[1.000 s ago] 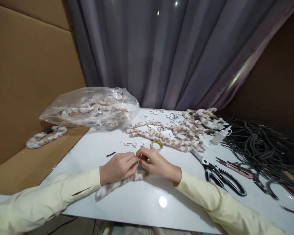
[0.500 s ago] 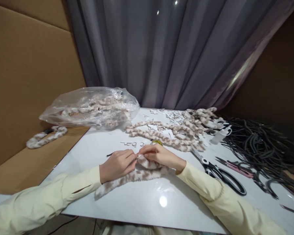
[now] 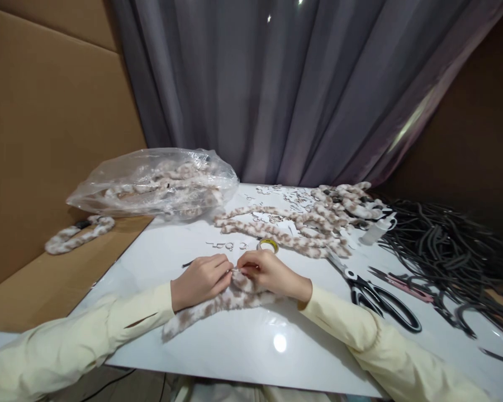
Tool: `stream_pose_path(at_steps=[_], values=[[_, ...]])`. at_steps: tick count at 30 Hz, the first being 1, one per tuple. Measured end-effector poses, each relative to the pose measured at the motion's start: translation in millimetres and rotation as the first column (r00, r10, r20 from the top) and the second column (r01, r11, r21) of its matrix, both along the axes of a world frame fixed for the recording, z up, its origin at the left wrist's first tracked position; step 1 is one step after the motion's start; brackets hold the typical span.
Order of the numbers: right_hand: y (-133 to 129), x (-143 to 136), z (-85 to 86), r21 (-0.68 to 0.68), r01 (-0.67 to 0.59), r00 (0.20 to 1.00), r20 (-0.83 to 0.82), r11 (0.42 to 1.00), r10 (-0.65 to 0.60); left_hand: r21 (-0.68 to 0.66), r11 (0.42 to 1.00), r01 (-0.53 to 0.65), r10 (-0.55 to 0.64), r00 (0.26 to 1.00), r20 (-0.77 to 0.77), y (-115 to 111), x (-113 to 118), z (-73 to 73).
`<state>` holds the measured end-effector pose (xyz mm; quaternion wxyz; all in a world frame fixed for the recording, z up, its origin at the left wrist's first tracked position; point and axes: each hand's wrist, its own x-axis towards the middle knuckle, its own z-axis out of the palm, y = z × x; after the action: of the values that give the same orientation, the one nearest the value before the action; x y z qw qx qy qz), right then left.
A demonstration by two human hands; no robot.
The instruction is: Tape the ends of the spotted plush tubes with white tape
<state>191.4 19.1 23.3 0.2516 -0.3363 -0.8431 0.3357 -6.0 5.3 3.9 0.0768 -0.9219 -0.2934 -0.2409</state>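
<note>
Your left hand point(image 3: 203, 280) and right hand point(image 3: 273, 272) nearly meet over the white worktop point(image 3: 314, 340), each pinching. A clear bag point(image 3: 96, 187) of plush pieces point(image 3: 180, 176) sits at its far left. Beneath your hands lies the brown-and-white plush strip point(image 3: 218, 305), doubled back — its upper end pinched by both. Scissors point(image 3: 351, 274) rest off to your right, a tape roll point(image 3: 271, 243) just beyond your right hand, small metal clasps point(image 3: 229, 246) beside it.

Scissors point(image 3: 354, 281), tape point(image 3: 272, 243) and heaped cords point(image 3: 440, 240) suggest a craft workshop.
</note>
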Motion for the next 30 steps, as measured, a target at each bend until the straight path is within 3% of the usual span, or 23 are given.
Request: stream_pose_path(at_steps=[7, 14, 18, 21, 26, 28, 30], values=[[-1.1, -2.9, -6.3, 0.133, 0.08, 0.997, -0.024, 0.988, -0.077, -0.033, 0.998, 0.044, -0.045, 0.999, -0.012, -1.1, 0.7, 0.3], [1.5, -1.6, -9.1, 0.107, 0.166, 0.985, -0.061, 0.98, -0.161, 0.021, 0.996, 0.091, -0.09, 0.995, -0.036, -3.1, 1.3, 2.5], [4.8, 2.9, -7.5, 0.049, 0.21, 0.975, -0.078, 0.976, -0.206, -0.03, 0.999, -0.018, 0.019, 0.999, 0.046, -1.2, -0.1, 1.8], [6.2, 5.0, -4.1, 0.054, 0.226, 0.972, -0.076, 0.973, -0.221, -0.15, 0.98, -0.132, 0.155, 0.977, 0.149, 1.3, -1.8, 2.1], [6.9, 5.8, 0.2, 0.105, 0.226, 0.973, -0.071, 0.969, -0.219, -0.427, 0.885, -0.185, 0.311, 0.918, 0.247, 5.2, -2.9, 6.0], [7.0, 5.4, -0.1, 0.135, 0.226, 0.973, -0.07, 0.965, -0.218, -0.595, 0.794, -0.122, 0.365, 0.879, 0.307, 7.1, -2.1, 7.1], [6.2, 3.9, -1.5, 0.167, 0.22, 0.975, -0.07, 0.961, -0.21, -0.745, 0.665, -0.047, 0.467, 0.805, 0.366, 9.4, -0.6, 8.3]])
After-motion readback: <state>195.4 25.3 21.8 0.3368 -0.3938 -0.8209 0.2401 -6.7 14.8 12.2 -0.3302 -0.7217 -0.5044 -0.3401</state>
